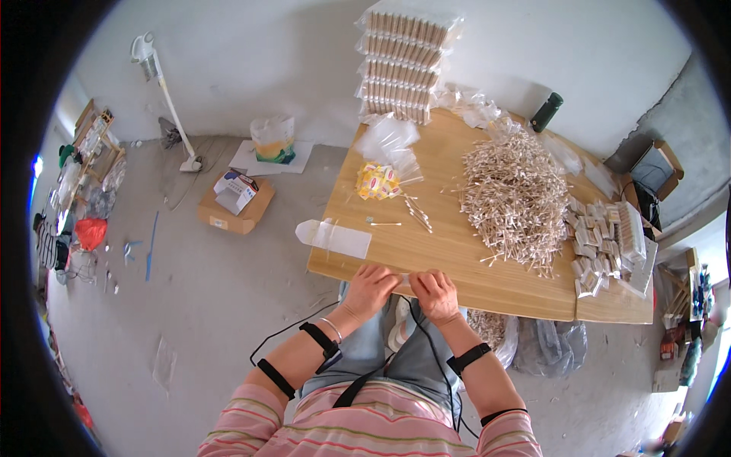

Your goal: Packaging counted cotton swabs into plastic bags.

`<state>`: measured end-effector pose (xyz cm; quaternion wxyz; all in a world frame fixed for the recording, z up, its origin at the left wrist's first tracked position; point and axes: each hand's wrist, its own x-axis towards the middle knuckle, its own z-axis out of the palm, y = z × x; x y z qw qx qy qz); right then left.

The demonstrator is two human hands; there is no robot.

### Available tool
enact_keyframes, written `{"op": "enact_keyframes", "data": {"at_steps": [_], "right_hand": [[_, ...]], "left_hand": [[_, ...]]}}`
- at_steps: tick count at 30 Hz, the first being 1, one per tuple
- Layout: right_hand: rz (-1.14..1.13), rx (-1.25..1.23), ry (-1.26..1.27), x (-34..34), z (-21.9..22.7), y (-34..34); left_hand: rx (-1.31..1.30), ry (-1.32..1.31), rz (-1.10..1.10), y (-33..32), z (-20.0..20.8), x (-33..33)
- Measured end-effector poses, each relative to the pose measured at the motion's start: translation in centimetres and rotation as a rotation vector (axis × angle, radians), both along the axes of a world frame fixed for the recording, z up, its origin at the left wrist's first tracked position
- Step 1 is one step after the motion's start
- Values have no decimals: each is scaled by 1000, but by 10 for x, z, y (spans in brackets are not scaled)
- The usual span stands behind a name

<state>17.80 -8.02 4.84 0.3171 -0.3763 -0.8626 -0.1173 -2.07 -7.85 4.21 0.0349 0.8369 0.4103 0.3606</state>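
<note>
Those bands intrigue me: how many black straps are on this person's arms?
4: left wrist strap, left forearm strap, right wrist strap, strap beside right sleeve; sleeves might hide more.

2 forearms (298, 358) angled inward | left hand (371, 289): pinching | right hand (435, 295): pinching, alongside

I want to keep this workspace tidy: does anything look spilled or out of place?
A few cotton swabs lie loose on the table, apart from the big heap, as if strayed. On the floor at left, a blue strip and a clear plastic piece look like dropped litter.
</note>
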Motion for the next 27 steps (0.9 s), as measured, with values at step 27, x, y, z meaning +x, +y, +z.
{"op": "enact_keyframes", "data": {"at_steps": [27], "right_hand": [[-146,-977,832,-10,-16,15]], "left_hand": [[-1049,-688,87,13,2,17]]}}
